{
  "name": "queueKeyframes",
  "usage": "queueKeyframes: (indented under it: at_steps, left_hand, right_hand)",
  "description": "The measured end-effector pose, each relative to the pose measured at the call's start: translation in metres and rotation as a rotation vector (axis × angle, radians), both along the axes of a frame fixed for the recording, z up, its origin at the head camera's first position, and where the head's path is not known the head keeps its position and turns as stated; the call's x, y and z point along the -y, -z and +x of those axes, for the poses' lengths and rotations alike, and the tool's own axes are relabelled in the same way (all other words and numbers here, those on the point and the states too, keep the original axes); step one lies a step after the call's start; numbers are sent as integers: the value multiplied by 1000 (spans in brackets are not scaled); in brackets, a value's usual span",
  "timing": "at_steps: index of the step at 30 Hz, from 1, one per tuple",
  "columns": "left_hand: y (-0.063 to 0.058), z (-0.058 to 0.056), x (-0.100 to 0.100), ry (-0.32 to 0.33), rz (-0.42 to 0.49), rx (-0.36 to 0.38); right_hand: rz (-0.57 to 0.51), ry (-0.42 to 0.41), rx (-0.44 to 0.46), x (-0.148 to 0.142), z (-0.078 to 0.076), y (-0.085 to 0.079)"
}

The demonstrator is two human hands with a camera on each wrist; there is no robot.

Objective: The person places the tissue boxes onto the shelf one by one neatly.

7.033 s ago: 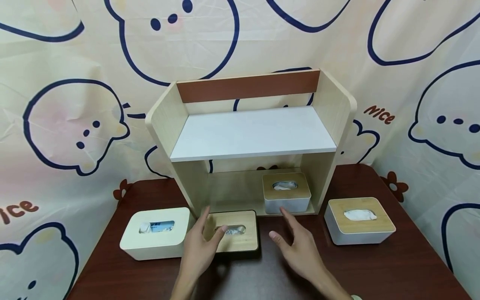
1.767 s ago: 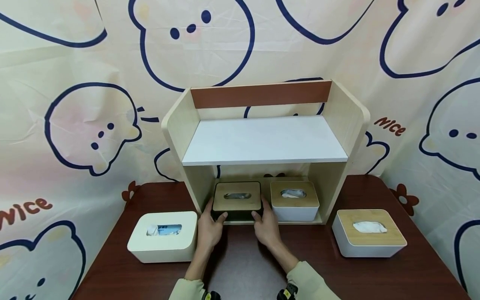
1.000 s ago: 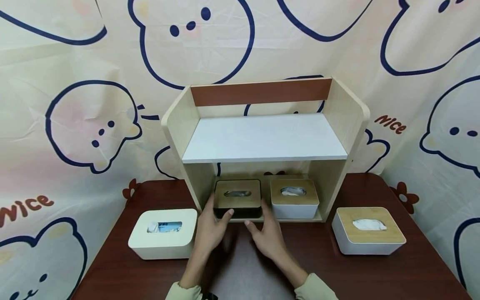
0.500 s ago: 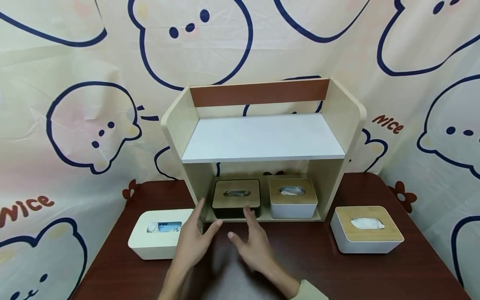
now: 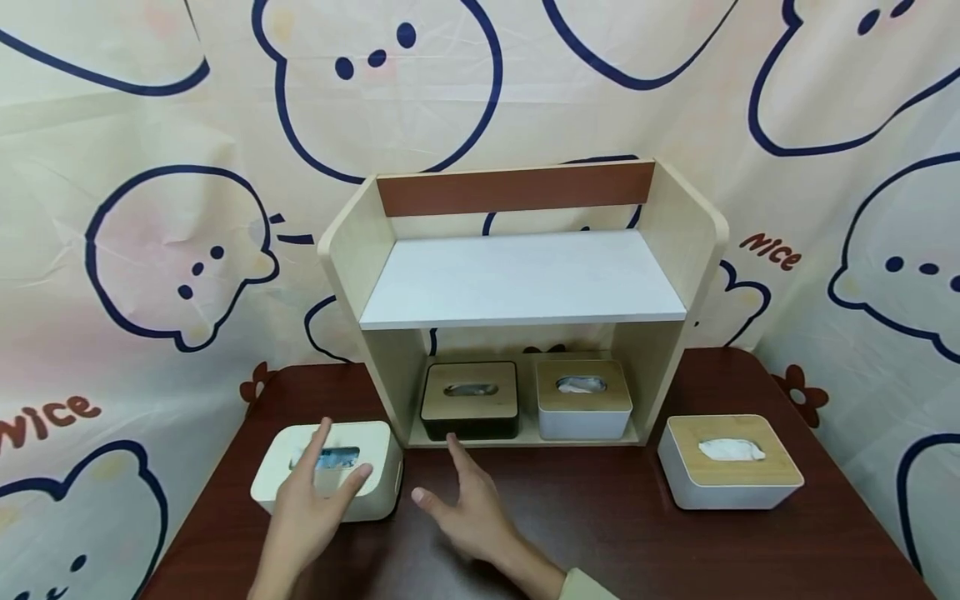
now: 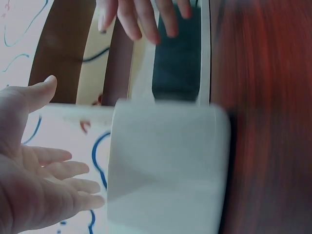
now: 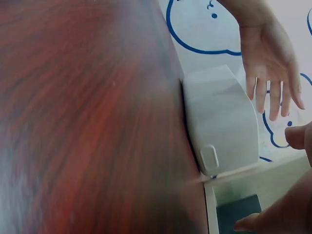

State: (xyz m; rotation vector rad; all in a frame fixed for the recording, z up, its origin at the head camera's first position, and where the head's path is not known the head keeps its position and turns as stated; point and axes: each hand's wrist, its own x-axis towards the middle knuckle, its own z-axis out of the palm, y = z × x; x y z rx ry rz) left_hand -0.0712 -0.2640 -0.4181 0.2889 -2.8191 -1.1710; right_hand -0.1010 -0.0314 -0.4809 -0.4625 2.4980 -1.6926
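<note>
My left hand (image 5: 306, 510), fingers spread, is above the near side of an all-white tissue box (image 5: 381, 454) and partly covers it in the head view. In the left wrist view its fingers are apart from the box's side (image 6: 165, 165). My right hand (image 5: 474, 515) hovers over the table to the right of that box, fingers loosely extended and holding nothing. A black tissue box with a wooden lid (image 5: 468, 427) rests at the left of the shelf unit's lower level. Beside it on that level stands a white tissue box with a wooden lid (image 5: 583, 422).
The desktop shelf unit (image 5: 521, 275) stands at the back of the dark wooden table (image 5: 600, 533), with a white upper board. Another white tissue box with a wooden lid (image 5: 731, 467) sits on the table at right. A patterned cloth (image 5: 187, 125) hangs behind.
The black tissue box has gone from the table to the lower shelf, carried by both hands. The hands have since released it and drawn back leftward, the left one to the all-white tissue box.
</note>
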Motion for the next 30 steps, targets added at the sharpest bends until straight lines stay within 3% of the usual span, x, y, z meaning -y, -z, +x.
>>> queueKeyframes:
  at_steps: [5, 14, 23, 30]
  left_hand:
    - [5, 5, 26, -107, -49, -23]
    - [14, 6, 64, -244, -20, 111]
    - [27, 2, 85, -276, 63, 184]
    - [38, -4, 95, -229, 64, 298]
  right_hand:
    - [31, -29, 12, 12, 5, 1]
    - [34, -82, 68, 28, 10, 3]
    - [73, -101, 85, 42, 12, 8]
    - [66, -107, 98, 49, 9, 9]
